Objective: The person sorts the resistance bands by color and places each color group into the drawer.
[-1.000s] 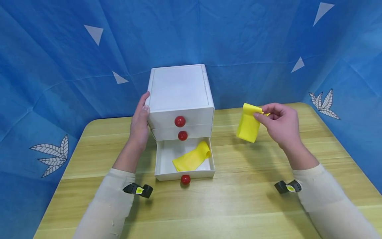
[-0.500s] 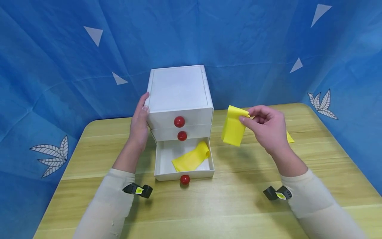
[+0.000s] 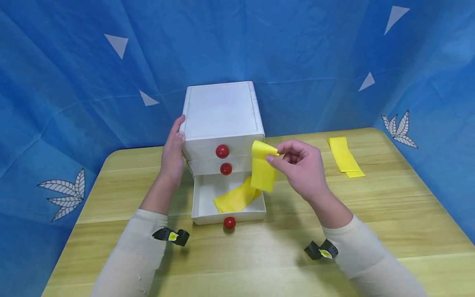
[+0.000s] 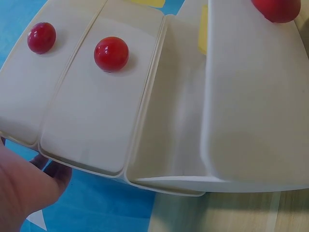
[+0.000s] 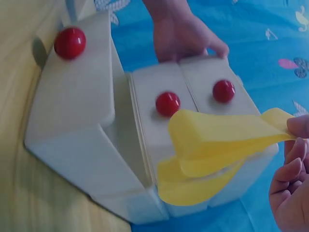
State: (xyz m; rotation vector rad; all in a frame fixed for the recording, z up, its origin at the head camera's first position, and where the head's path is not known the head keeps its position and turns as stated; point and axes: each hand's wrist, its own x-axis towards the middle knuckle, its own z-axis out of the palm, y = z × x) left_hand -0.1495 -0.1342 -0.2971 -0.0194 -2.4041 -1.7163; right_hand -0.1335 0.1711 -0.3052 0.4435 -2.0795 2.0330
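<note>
My right hand (image 3: 302, 169) pinches a folded yellow cloth (image 3: 264, 167) by one edge between thumb and fingers. The cloth hangs down, overlapping the right side of the pulled-out bottom drawer (image 3: 246, 216) in the head view; in the right wrist view its loose folds (image 5: 212, 135) show before the drawer fronts. A second yellow cloth (image 3: 233, 199) lies inside that drawer, its right end partly covered by the held one. My left hand (image 3: 173, 154) rests against the left side of the white drawer cabinet (image 3: 222, 109), thumb near the front corner; its fingertips are partly hidden behind the side.
Another folded yellow cloth (image 3: 345, 156) lies on the wooden table (image 3: 282, 264) at the back right. Two upper drawers with red knobs (image 3: 222, 151) are closed. The bottom drawer's red knob (image 3: 229, 223) sticks out toward the front. A blue curtain (image 3: 308, 62) hangs behind the table.
My right hand has moved left with the held cloth, from over the table to the drawer's right side. The cloth at the back right has come into view. The left hand stays put.
</note>
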